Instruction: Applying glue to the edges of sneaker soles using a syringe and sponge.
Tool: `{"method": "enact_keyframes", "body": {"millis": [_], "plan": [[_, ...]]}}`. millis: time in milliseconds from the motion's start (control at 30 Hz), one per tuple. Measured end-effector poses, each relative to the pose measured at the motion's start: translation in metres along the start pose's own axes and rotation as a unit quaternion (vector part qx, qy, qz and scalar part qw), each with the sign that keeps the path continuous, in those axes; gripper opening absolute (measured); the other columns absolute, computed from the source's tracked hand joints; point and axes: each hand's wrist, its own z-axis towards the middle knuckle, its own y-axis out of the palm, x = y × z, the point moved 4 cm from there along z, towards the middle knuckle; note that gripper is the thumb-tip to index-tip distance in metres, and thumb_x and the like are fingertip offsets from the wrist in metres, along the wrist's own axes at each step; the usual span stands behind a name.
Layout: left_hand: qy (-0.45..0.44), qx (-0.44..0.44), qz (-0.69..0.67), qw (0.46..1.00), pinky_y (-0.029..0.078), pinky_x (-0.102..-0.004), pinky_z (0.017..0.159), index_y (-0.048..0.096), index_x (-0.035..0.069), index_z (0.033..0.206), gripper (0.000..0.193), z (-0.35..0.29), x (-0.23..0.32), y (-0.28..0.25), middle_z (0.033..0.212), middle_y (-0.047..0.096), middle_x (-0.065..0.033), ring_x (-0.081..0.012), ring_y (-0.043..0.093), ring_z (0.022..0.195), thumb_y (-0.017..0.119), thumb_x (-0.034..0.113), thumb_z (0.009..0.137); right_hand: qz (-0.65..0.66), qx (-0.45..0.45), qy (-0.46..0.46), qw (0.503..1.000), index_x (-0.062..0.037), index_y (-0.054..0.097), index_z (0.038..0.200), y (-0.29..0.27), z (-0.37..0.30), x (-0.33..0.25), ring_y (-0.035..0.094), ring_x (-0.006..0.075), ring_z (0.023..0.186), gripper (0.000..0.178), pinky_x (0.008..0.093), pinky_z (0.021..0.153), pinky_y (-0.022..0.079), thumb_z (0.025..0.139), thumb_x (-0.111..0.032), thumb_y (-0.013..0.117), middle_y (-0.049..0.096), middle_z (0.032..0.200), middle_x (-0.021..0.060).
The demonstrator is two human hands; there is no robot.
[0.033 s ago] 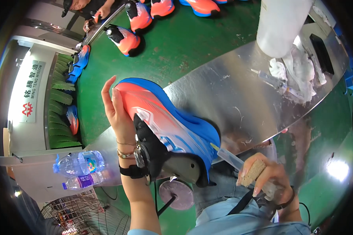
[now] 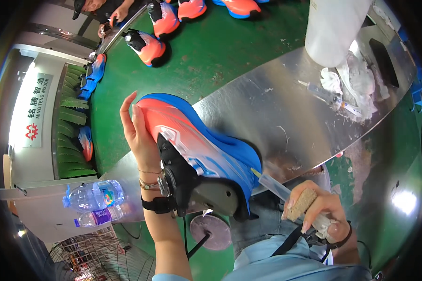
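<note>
My left hand [image 2: 143, 129] grips a running shoe [image 2: 192, 126], fingers along its toe and the wrist against its black collar. The shoe lies tilted on its side, its coral-to-blue upper and blue sole showing, with a dark last [image 2: 218, 194] inside it. My right hand [image 2: 314, 208] is closed around a clear syringe [image 2: 274, 186]. The syringe's yellowish tip meets the shoe near the heel, along the line between upper and sole. A tan, crumbly-looking block [image 2: 302, 204] is also held between the fingers of the right hand.
A metal worktop [image 2: 248, 107] borders a green surface [image 2: 197, 56] carrying several similar shoes [image 2: 146, 47]. At right stand a white cylinder [image 2: 335, 33], crumpled tissue [image 2: 356, 86] and another syringe [image 2: 330, 97]. Bottles [image 2: 96, 195] lie left. Another person [image 2: 110, 11] works at the far left.
The whole view has shifted very slightly. Shoe, syringe and both hands keep nearly the same positions relative to each other.
</note>
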Motion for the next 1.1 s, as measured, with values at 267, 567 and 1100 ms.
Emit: {"method": "enact_keyframes", "body": {"millis": [267,567,1100], "plan": [[-0.159,0.082,-0.072,0.981,0.046,-0.0213,0.068,0.049,0.006,0.112,0.026,-0.031,-0.045,-0.037,0.089,0.058,-0.0041,-0.0094,0.056,0.079,0.053,0.02,0.091,0.007,0.029,0.017,0.999,-0.0028,0.059,0.078,-0.005,0.008,0.007,0.048,0.0265,0.095,0.046,0.0378,0.089,0.034,0.084,-0.047,0.048,0.044,0.108,0.02],[-0.281,0.107,-0.016,0.954,0.048,-0.0218,0.069,0.041,0.005,0.122,0.033,-0.146,-0.001,-0.088,0.097,0.057,-0.0041,-0.0097,0.057,0.085,0.048,0.016,0.093,0.0,0.038,0.016,0.999,-0.0024,0.059,0.076,0.002,0.011,0.013,0.05,0.025,0.092,0.053,0.0371,0.087,0.035,0.085,-0.053,0.044,0.042,0.111,0.0202],[-0.548,-0.123,-0.357,0.746,0.047,-0.0329,0.086,0.028,0.0,0.13,0.069,-0.274,0.005,-0.028,0.107,0.059,-0.0112,-0.0177,0.059,0.098,0.07,0.006,0.075,0.03,0.069,0.064,0.995,-0.0013,0.058,0.069,0.025,-0.006,0.013,0.05,0.0272,0.093,0.049,0.0377,0.088,0.035,0.088,-0.044,0.041,0.04,0.116,0.022]]}}
